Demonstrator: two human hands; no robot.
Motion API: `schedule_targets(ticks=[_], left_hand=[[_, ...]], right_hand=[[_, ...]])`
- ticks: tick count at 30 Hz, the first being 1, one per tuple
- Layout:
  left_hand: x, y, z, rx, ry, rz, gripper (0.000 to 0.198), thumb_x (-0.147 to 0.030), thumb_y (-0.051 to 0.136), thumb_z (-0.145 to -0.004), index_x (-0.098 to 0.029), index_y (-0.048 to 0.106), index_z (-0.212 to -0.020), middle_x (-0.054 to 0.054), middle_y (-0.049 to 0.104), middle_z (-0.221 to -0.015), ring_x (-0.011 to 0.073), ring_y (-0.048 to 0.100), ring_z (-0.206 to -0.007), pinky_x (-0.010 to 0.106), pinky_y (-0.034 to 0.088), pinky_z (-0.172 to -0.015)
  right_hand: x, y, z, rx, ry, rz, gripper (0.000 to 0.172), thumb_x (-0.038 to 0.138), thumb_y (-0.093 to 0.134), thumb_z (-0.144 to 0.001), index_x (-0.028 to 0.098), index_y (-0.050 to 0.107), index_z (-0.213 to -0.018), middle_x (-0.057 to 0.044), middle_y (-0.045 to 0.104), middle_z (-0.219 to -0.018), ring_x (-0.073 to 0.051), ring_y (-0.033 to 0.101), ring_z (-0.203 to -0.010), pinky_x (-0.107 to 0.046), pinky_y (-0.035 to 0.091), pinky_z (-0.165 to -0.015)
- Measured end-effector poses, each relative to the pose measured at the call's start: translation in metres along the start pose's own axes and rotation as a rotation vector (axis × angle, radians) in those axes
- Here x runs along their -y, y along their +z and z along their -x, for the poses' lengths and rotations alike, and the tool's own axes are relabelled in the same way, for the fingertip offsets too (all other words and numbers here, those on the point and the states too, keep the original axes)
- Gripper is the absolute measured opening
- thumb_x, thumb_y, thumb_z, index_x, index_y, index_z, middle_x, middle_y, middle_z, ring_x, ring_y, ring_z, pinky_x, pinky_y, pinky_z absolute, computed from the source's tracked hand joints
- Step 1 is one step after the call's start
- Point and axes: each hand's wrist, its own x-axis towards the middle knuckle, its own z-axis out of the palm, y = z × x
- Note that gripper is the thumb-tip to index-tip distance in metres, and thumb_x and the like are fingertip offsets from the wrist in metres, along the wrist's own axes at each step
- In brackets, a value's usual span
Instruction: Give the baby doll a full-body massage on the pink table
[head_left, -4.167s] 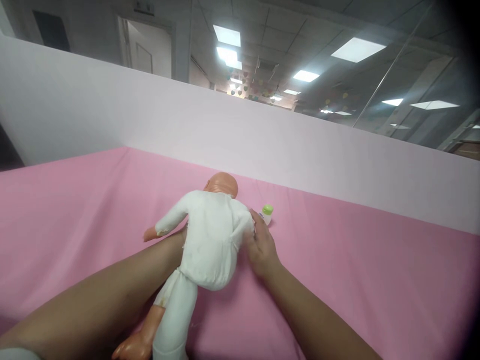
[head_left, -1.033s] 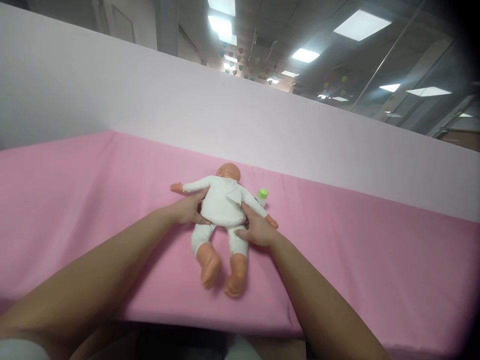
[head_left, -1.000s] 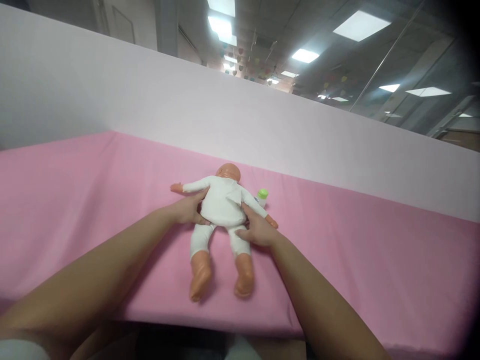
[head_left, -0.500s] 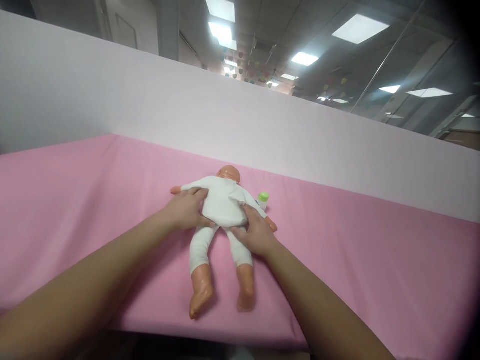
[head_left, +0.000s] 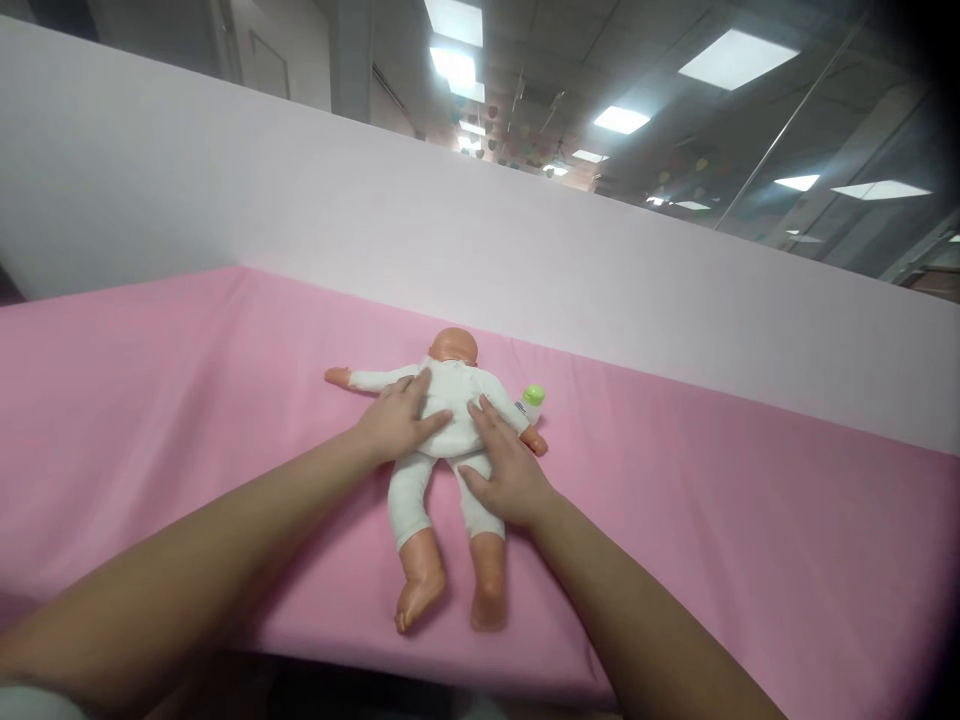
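Observation:
A baby doll (head_left: 450, 440) in a white top and leggings lies on the pink sheet, its head toward the wall and its bare feet toward me. Its arms are spread out to the sides. My left hand (head_left: 399, 417) rests on the left side of the doll's back with the fingers apart. On the right side, my right hand (head_left: 508, 470) lies over the lower back and hip, its fingers spread too. A small bottle with a green cap (head_left: 533, 400) is beside the doll's right-hand arm in the view.
A pink sheet (head_left: 697, 540) covers the padded surface, whose front edge runs below the doll's feet. Behind it stands a low white wall (head_left: 360, 210), with clear glass above it on the right.
Both hands have loosened from the doll's sides and lie flatter on its back, fingers more spread. The doll's body and legs have shifted slightly, and its left-side arm reaches farther out.

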Motion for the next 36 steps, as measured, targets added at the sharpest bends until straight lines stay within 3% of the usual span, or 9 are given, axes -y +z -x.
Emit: schedule_targets(ticks=[2,4,8,11,14,17,21,28,36], left_hand=[[0.007,-0.002,-0.003,-0.03,-0.126,0.027,0.09,-0.075,0.042,-0.09,-0.013,0.036,-0.155,0.022,0.048,-0.151,0.04,0.045,-0.139,0.05,0.04,-0.111],[0.009,-0.006,-0.004,-0.069,-0.165,0.002,0.084,-0.071,0.048,-0.089,-0.014,0.043,-0.15,0.02,0.052,-0.145,0.039,0.051,-0.133,0.048,0.043,-0.106],[-0.007,-0.02,0.003,-0.231,-0.026,-0.082,0.049,-0.053,0.056,-0.088,-0.02,0.061,-0.124,0.013,0.063,-0.123,0.0322,0.061,-0.114,0.042,0.049,-0.092],[-0.027,-0.027,0.014,-0.124,0.156,-0.096,0.026,-0.043,0.053,-0.09,-0.022,0.066,-0.1,0.007,0.066,-0.099,0.0262,0.065,-0.091,0.038,0.049,-0.075],[-0.039,-0.023,0.024,0.055,0.271,-0.158,0.018,-0.035,0.057,-0.085,-0.022,0.068,-0.09,0.006,0.066,-0.088,0.0262,0.065,-0.082,0.038,0.047,-0.07],[-0.042,-0.014,0.028,0.171,0.315,-0.158,0.02,-0.031,0.064,-0.077,-0.023,0.07,-0.095,0.008,0.068,-0.094,0.0287,0.067,-0.088,0.039,0.049,-0.073],[-0.04,-0.008,0.028,0.216,0.346,-0.132,0.034,-0.023,0.068,-0.071,-0.024,0.071,-0.105,0.009,0.069,-0.104,0.0307,0.067,-0.098,0.04,0.052,-0.078],[-0.044,-0.009,0.028,0.165,0.388,-0.158,0.021,-0.037,0.066,-0.082,-0.023,0.071,-0.097,0.009,0.068,-0.094,0.0303,0.065,-0.093,0.042,0.05,-0.081],[-0.05,-0.011,0.032,0.084,0.327,-0.203,0.025,-0.044,0.058,-0.09,-0.021,0.063,-0.082,0.008,0.063,-0.084,0.0281,0.062,-0.081,0.042,0.047,-0.072]], right_hand=[[-0.003,0.002,0.0,-0.006,-0.005,0.004,0.084,0.03,0.065,-0.087,0.028,0.025,-0.162,-0.005,0.025,-0.168,-0.026,0.025,-0.155,-0.05,0.033,-0.124],[-0.005,0.004,0.0,-0.011,-0.015,0.012,0.079,0.032,0.065,-0.088,0.026,0.032,-0.159,-0.006,0.035,-0.164,-0.026,0.031,-0.153,-0.05,0.034,-0.123],[-0.007,0.007,0.0,-0.123,-0.043,0.066,0.063,0.032,0.066,-0.088,0.023,0.051,-0.148,-0.009,0.052,-0.152,-0.028,0.045,-0.143,-0.048,0.039,-0.12],[-0.003,0.007,0.0,-0.219,-0.089,0.107,0.044,0.03,0.066,-0.088,0.022,0.064,-0.131,-0.01,0.065,-0.133,-0.027,0.056,-0.128,-0.045,0.044,-0.113],[0.001,0.004,-0.001,-0.178,-0.119,0.103,0.026,0.028,0.064,-0.089,0.023,0.071,-0.113,-0.008,0.072,-0.112,-0.026,0.063,-0.11,-0.042,0.05,-0.101],[0.004,0.001,-0.004,-0.088,-0.082,0.093,0.015,0.025,0.063,-0.09,0.024,0.074,-0.1,-0.005,0.074,-0.098,-0.024,0.065,-0.097,-0.039,0.05,-0.092],[0.006,-0.002,-0.007,-0.023,-0.008,0.102,0.012,0.02,0.061,-0.088,0.023,0.073,-0.09,-0.001,0.074,-0.089,-0.02,0.064,-0.088,-0.036,0.048,-0.086],[0.01,-0.002,-0.001,-0.044,0.023,0.109,0.01,0.027,0.065,-0.09,0.022,0.072,-0.096,-0.003,0.073,-0.095,-0.022,0.063,-0.093,-0.037,0.047,-0.087],[0.011,-0.001,0.001,-0.134,-0.033,0.104,0.019,0.025,0.061,-0.092,0.024,0.072,-0.107,-0.005,0.072,-0.103,-0.024,0.062,-0.1,-0.039,0.048,-0.094]])
